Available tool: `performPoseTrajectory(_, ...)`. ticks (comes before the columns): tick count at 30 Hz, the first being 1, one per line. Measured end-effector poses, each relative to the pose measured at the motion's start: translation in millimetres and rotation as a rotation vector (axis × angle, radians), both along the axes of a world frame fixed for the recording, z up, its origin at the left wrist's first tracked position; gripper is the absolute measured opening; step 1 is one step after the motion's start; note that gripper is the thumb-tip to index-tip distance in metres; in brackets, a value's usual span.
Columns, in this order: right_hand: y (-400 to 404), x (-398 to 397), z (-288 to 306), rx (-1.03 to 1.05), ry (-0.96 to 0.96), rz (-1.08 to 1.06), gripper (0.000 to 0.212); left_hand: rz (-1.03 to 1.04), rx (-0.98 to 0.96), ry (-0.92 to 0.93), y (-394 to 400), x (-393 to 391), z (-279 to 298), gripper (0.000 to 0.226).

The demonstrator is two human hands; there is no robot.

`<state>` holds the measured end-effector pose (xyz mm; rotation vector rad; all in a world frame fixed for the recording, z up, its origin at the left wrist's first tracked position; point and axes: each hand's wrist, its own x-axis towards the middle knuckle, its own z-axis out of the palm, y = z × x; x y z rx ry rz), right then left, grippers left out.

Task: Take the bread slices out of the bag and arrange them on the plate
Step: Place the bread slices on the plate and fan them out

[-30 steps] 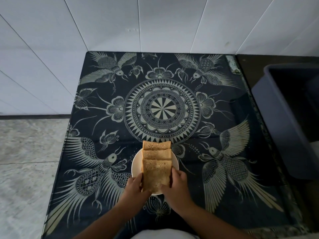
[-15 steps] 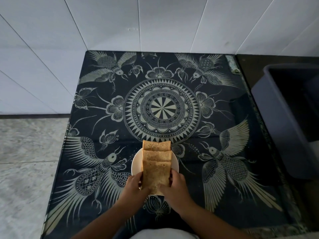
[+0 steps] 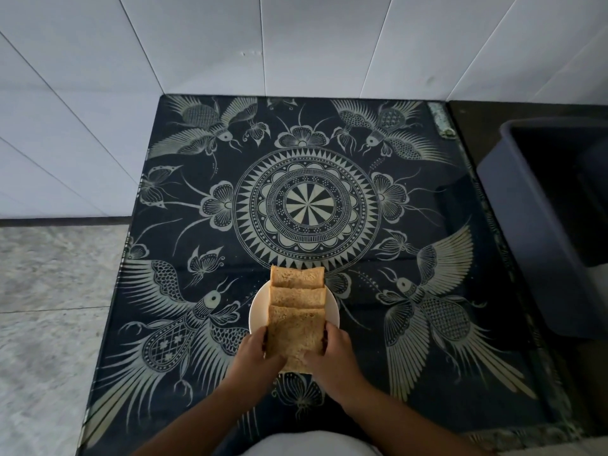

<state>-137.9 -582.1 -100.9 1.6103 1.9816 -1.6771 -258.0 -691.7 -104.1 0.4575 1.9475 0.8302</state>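
A small white plate [image 3: 257, 311] sits near the front middle of the dark patterned table. Three brown bread slices lie on it in an overlapping row running away from me: the far slice [image 3: 297, 277], the middle slice [image 3: 297, 297] and the nearest slice [image 3: 294, 334]. My left hand [image 3: 260, 355] grips the nearest slice at its left edge. On the opposite edge, my right hand [image 3: 332, 355] holds the same slice. No bag is in view.
The table [image 3: 306, 205] has a dark cloth with pale birds and a central mandala. White tiled walls stand behind and to the left. A dark grey plastic bin [image 3: 539, 225] stands at the right. Grey stone floor [image 3: 49, 307] lies left of the table.
Both hands have stayed on the nearest slice, shifting only slightly. The row of slices and the plate look the same.
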Motion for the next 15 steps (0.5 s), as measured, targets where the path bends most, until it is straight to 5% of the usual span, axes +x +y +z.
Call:
performPoseTrajectory(4,2.5,0.9,-0.6,-0.016,0.021,-0.003,0.058,-0.049,0.033,0.016,-4.6,-6.1,-2.8,0.043)
performPoseTrajectory(10,7.2,-11.1,7.1,-0.127,0.201,-0.118,0.057,0.059,0.123,-0.053,6.4,-15.0,-4.3,0.069)
performPoseTrajectory(15,7.8,-12.9,10.8,-0.186,0.272,-0.154,0.065,0.047,0.191,-0.121,5.6,-19.9,-10.0,0.052)
